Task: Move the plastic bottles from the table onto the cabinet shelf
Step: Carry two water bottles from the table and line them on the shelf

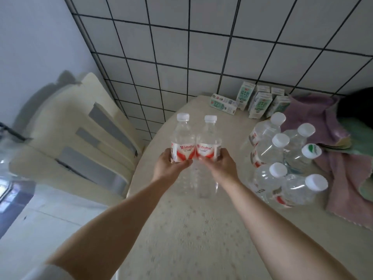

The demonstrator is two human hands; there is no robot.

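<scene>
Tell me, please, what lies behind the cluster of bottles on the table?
Behind the cluster, small cartons stand near the tiled wall, one lying flat. A purple cloth spreads beside them. The table directly behind the bottles is covered from view.

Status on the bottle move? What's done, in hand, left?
Done: nothing confirmed; the cabinet shelf isn't in view. In hand: the left hand grips one red-labelled bottle and the right hand grips a second bottle, held side by side, upright, above the table. Left: a cluster of about six bottles still stands on the table, right of the hands.
</scene>
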